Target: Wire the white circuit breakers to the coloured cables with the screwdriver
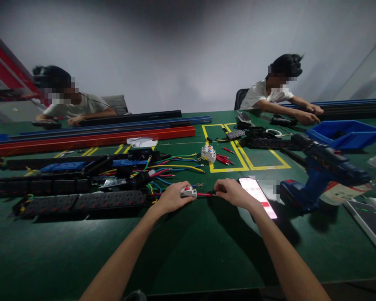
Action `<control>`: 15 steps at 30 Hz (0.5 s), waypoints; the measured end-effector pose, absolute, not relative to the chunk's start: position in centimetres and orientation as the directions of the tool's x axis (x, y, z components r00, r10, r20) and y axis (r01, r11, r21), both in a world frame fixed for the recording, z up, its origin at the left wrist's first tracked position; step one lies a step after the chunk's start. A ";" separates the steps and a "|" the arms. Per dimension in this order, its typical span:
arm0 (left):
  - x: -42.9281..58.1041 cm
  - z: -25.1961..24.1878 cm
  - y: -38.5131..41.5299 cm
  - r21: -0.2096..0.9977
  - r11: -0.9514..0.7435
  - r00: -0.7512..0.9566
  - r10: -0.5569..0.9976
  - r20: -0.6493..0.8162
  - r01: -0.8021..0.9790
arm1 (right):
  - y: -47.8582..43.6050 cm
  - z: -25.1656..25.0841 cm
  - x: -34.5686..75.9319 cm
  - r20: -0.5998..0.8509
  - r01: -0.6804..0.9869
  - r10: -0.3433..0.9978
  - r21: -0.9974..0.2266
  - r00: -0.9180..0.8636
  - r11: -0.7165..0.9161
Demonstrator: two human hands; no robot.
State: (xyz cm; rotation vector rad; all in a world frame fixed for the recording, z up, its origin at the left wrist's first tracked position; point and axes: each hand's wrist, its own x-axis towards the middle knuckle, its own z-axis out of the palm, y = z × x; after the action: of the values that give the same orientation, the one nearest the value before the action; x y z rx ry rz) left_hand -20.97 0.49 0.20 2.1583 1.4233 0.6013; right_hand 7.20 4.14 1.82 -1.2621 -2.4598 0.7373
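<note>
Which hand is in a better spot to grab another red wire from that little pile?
Probably the right hand: it is nearer the red wire pile. The left hand is farther away and holds a white block. The right would first need to leave the single red wire beside it.

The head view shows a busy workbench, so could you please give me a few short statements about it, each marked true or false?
1. The left hand holds a small white block. True.
2. The right hand has its fingertips at the end of a yellow wire. False: they are at the end of a red wire.
3. The phone has its screen lit. True.
4. The power drill is inside the blue bin. False: it stands on the green table, nearer the camera than the bin.
5. Loose red wires lie beside a cluster of white blocks. True.
</note>
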 end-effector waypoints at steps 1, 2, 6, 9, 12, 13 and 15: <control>-21.0 0.2 0.5 0.615 -0.341 0.362 0.927 0.095 0.711 | 4.2 1.8 7.2 0.006 0.670 0.812 -0.561 -0.584 0.486; -21.0 0.3 0.4 0.619 -0.339 0.361 0.928 0.095 0.708 | 4.2 1.8 7.2 -0.001 0.669 0.810 -0.565 -0.587 0.484; -20.9 0.4 0.4 0.622 -0.335 0.356 0.929 0.096 0.708 | 4.2 1.6 7.3 -0.018 0.663 0.802 -0.574 -0.597 0.480; -20.9 0.4 0.4 0.618 -0.334 0.355 0.930 0.093 0.711 | 4.2 1.5 7.3 -0.026 0.656 0.791 -0.575 -0.612 0.489; -21.0 0.3 0.4 0.611 -0.330 0.350 0.932 0.092 0.719 | 4.2 1.3 7.3 -0.027 0.645 0.774 -0.573 -0.632 0.506; -21.0 0.3 0.5 0.610 -0.334 0.352 0.931 0.094 0.719 | 4.2 1.3 7.3 -0.026 0.640 0.768 -0.572 -0.640 0.513; -21.0 0.2 0.5 0.613 -0.343 0.358 0.928 0.104 0.711 | 4.1 1.2 7.3 -0.025 0.630 0.755 -0.571 -0.655 0.526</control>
State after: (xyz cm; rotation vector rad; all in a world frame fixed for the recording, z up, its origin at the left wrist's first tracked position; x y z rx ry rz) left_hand -21.00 0.47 0.22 2.1560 1.4225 0.6151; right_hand 7.27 4.11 1.24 -1.1726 -2.5410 0.8139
